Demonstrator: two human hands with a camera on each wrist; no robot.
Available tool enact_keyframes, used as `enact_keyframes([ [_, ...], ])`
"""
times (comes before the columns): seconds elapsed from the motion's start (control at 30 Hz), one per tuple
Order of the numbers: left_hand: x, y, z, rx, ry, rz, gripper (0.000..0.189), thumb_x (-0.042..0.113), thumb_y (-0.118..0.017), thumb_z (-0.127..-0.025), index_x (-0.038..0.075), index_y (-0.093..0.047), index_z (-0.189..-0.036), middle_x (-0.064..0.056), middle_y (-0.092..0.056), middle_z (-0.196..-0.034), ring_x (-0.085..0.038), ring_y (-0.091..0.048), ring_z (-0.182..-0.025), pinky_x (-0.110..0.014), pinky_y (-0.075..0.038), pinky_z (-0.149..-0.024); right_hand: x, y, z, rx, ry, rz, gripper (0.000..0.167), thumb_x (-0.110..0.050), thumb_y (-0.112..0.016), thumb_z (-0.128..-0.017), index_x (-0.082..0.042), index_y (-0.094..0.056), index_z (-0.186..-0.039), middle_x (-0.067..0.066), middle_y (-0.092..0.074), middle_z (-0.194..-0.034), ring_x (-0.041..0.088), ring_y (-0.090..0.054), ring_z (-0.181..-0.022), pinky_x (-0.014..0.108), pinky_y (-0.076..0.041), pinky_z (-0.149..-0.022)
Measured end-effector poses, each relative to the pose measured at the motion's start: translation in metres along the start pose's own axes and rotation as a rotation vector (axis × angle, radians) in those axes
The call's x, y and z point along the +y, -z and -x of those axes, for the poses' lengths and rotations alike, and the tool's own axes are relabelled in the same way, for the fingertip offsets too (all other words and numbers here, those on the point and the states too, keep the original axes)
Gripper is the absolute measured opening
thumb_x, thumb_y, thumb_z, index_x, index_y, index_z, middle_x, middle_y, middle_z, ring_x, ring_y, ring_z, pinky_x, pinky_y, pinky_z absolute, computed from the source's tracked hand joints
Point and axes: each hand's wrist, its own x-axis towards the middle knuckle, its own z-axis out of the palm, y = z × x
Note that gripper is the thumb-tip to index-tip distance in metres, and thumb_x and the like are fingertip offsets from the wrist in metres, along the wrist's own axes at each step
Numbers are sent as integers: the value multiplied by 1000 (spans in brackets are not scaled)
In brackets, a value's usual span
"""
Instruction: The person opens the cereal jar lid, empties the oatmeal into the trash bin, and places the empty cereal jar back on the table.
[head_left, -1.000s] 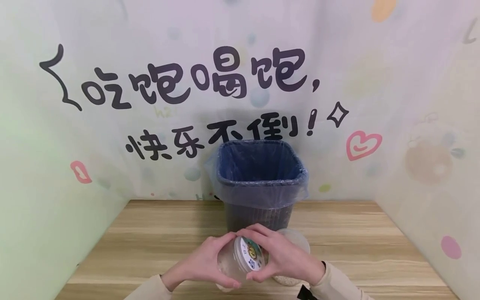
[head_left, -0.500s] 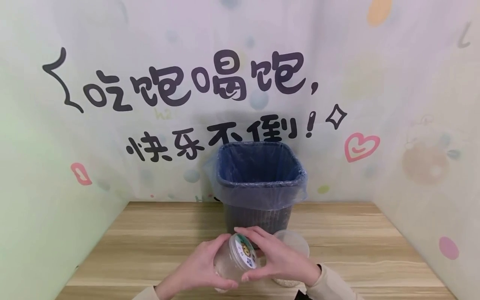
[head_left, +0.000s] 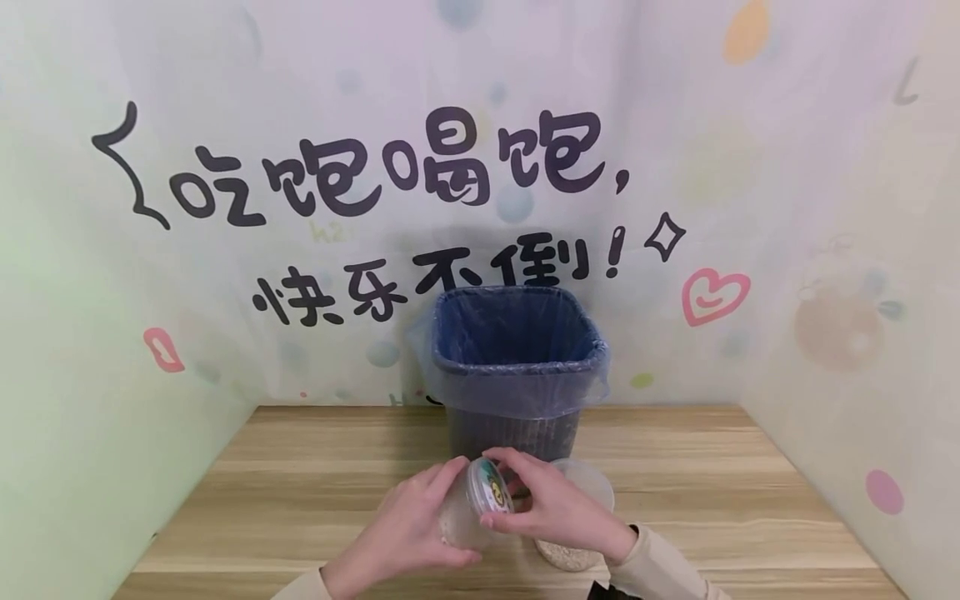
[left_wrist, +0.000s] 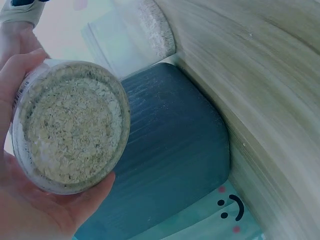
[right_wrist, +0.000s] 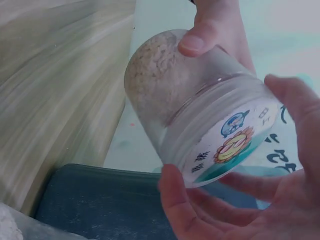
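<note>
A clear plastic jar [head_left: 456, 523] is held tilted above the table, its lid [head_left: 493, 487] facing to the right. My left hand [head_left: 401, 527] grips the jar's body, thumb and fingers on opposite sides. Pale flakes like oats show through the jar's bottom [left_wrist: 75, 130] in the left wrist view. With fingertips and thumb, my right hand [head_left: 561, 510] holds the rim of the lid, which sits on the jar. A printed sticker [right_wrist: 232, 142] with a cartoon sun or flower covers the lid in the right wrist view.
Behind the hands stands a dark bin [head_left: 513, 433] lined with a blue bag [head_left: 517, 392]. A second clear container [head_left: 573, 557] with flakes at its bottom stands beside the right hand, partly hidden by it. The wooden table [head_left: 300, 467] meets a printed wall cloth [head_left: 337, 358].
The jar has tipped so that its lid faces further right, and the sticker shows less. My right fingers have shifted around the lid's rim. The head view has moved slightly.
</note>
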Motion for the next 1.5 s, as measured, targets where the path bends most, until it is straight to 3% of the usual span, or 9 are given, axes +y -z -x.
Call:
enact_keyframes([
  [0.2, -3, 0, -3, -61, 5, 103, 89, 53, -84, -64, 3, -51, -130, -7, -64, -112, -16, -63, -88, -29, -53, -66, 5, 7, 0, -55, 100, -52, 69, -26, -80, -80, -10, -45, -138, 3, -52, -125, 16, -56, -103, 29, -56, -74],
  [0.43, -10, -2, -9, -167, 43, 317, 84, 48, -85, -66, 11, -49, -133, -1, -64, -109, -8, -60, -88, -26, -51, -70, 8, 16, -1, -136, 172, -79, 77, -9, -82, -75, -18, -41, -139, 0, -45, -133, 21, -51, -113, 27, -55, -75],
  [0.6, -15, -4, -12, -221, 39, 434, 79, 46, -85, -68, 16, -49, -132, 2, -63, -108, -7, -60, -90, -25, -51, -73, 11, 19, 0, -175, 323, 34, 81, 2, -80, -71, -17, -38, -138, 8, -37, -141, 22, -46, -122, 28, -53, -81],
  [0.7, -17, -3, -15, -248, 39, 464, 78, 43, -85, -69, 14, -49, -132, 0, -63, -111, -7, -60, -92, -26, -51, -76, 15, 19, 1, -177, 366, 86, 83, 4, -78, -71, -16, -36, -140, 13, -34, -144, 22, -43, -125, 28, -51, -86],
  [0.87, -19, -6, -18, -249, 56, 441, 79, 43, -84, -70, 10, -49, -132, -3, -63, -112, -9, -60, -93, -26, -51, -75, 21, 14, 3, -166, 344, 145, 95, -7, -83, -73, -14, -26, -148, 12, -26, -149, 23, -38, -130, 31, -47, -94],
  [0.97, -18, -10, -19, -236, 62, 390, 81, 46, -84, -68, 9, -50, -132, -3, -64, -110, -8, -60, -91, -26, -51, -73, 24, 11, 4, -145, 254, 124, 96, -24, -82, -78, -16, -21, -152, 9, -25, -148, 22, -38, -130, 34, -45, -96],
  [1.1, -18, -14, -19, -218, 62, 359, 81, 46, -85, -66, 8, -51, -129, -1, -64, -108, -8, -59, -89, -25, -50, -73, 27, 6, 3, -102, 97, 0, 79, -36, -71, -87, -14, -28, -150, 9, -38, -140, 21, -49, -119, 31, -51, -86],
  [1.2, -19, -16, -17, -216, 55, 353, 81, 45, -86, -65, 8, -51, -128, -1, -64, -107, -7, -59, -88, -25, -50, -73, 29, 3, 1, -88, 44, -76, 71, -34, -69, -89, -8, -34, -146, 12, -46, -132, 21, -57, -108, 26, -54, -76],
  [1.5, -22, -17, -16, -227, 60, 345, 82, 47, -85, -66, 7, -50, -129, -1, -63, -109, -7, -59, -90, -24, -50, -73, 36, 4, -1, -59, 133, -61, 73, -26, -79, -81, -13, -41, -143, 3, -50, -131, 15, -60, -99, 31, -55, -71],
])
